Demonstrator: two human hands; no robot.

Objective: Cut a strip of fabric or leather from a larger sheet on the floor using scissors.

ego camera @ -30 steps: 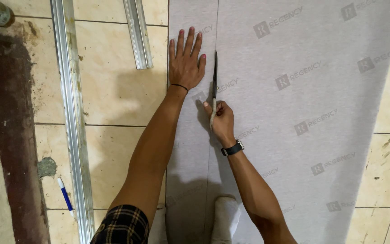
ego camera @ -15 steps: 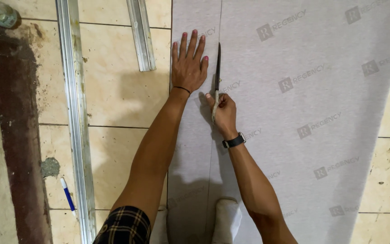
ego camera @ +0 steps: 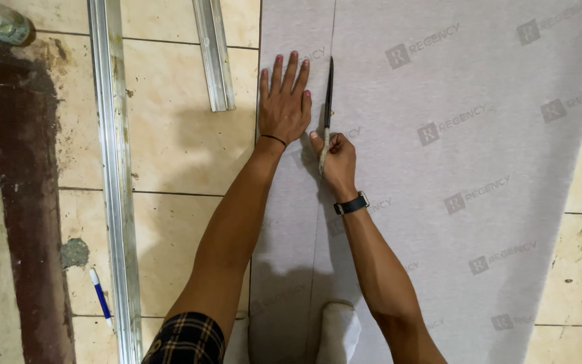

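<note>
Grey board [ego camera: 439, 202] under my flat, open left hand [ego camera: 284, 108], right hand [ego camera: 337, 162] gripping the knife [ego camera: 327, 101]; a slip off that line could nick those fingers.

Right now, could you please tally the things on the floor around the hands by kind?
Grey board: 1
Knife, held in the right hand: 1
Metal channels: 2
Blue and white pen: 1
Total: 5
The left hand lies flat on the board.
</note>
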